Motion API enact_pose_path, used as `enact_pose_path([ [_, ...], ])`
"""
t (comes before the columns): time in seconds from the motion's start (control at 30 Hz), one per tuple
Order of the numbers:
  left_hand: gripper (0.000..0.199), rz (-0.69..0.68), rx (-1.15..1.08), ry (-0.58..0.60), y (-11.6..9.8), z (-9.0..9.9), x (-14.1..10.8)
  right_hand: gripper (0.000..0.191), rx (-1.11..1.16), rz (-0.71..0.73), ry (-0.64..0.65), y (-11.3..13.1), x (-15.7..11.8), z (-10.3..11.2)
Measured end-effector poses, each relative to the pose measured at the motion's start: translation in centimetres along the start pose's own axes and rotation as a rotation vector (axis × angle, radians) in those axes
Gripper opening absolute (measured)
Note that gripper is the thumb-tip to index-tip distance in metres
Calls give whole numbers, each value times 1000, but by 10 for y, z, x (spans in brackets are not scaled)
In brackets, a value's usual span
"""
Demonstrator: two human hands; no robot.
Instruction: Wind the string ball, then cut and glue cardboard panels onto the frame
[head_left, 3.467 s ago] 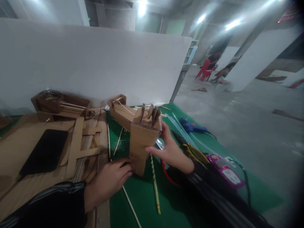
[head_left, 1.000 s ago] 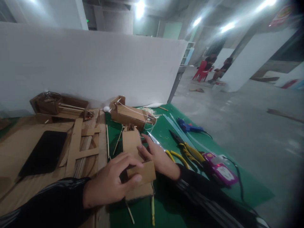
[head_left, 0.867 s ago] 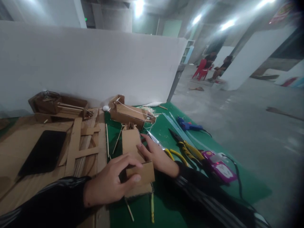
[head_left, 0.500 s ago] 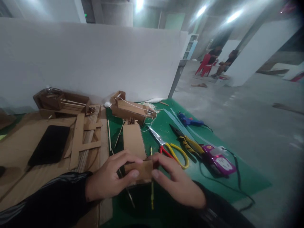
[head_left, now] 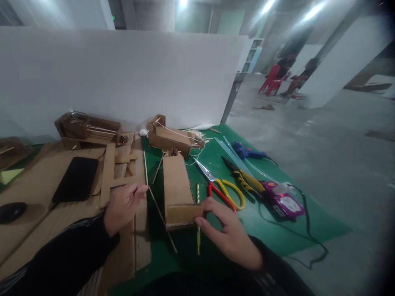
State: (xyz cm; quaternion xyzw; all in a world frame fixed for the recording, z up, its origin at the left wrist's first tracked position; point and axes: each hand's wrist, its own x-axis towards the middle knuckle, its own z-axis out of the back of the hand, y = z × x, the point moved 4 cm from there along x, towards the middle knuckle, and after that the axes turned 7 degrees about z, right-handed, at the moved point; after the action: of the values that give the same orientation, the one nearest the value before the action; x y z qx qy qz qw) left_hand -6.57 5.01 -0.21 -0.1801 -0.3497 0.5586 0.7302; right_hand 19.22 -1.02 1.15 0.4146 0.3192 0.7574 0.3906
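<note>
A long cardboard box (head_left: 177, 181) lies on the green table, with a small upright cardboard flap (head_left: 184, 214) across its near end. My right hand (head_left: 226, 230) pinches the right end of that flap between thumb and fingers. Off to the left, my left hand (head_left: 125, 205) is raised over the cardboard sheets, its fingers drawn together near a thin stick (head_left: 145, 168); whether anything small is between them I cannot make out. A yellow drill bit (head_left: 198, 222) lies just right of the box.
Scissors (head_left: 228, 193), pliers (head_left: 247, 181), a purple device (head_left: 285, 201) and a blue glue gun (head_left: 248, 152) lie to the right. Behind stand cardboard assemblies (head_left: 171, 139). A black phone (head_left: 76, 179) and mouse (head_left: 12, 211) are left. Two people sit far back.
My left hand has let go of the flap and moved left, uncovering the box's near end. My right hand remains at the flap's right end. The view has shifted slightly.
</note>
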Motion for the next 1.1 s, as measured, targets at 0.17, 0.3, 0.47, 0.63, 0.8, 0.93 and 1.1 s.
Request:
enact_pose_path([
  [0.17,30,-223,-115,150,-26,-6,-9,13,-16,20,4,-3,1,-2],
  [0.3,26,-422,-197,265,-46,-15,-24,13,-17,42,-11,-2,4,-2],
  [0.47,11,-373,-226,252,-49,-18,-26,9,-4,56,-26,0,4,-3],
  [0.63,13,-362,-266,289,-52,-16,-24,11,63,28,-36,-4,2,-4],
  [0.8,14,-370,-264,295,-53,-17,-22,14,145,32,-19,-12,1,-4],
  [0.93,13,-340,-269,303,-50,-19,-24,14,173,49,-6,-14,1,-3],
  [1.1,8,-183,-263,305,-44,-20,-26,18,169,29,-12,-15,2,-4],
])
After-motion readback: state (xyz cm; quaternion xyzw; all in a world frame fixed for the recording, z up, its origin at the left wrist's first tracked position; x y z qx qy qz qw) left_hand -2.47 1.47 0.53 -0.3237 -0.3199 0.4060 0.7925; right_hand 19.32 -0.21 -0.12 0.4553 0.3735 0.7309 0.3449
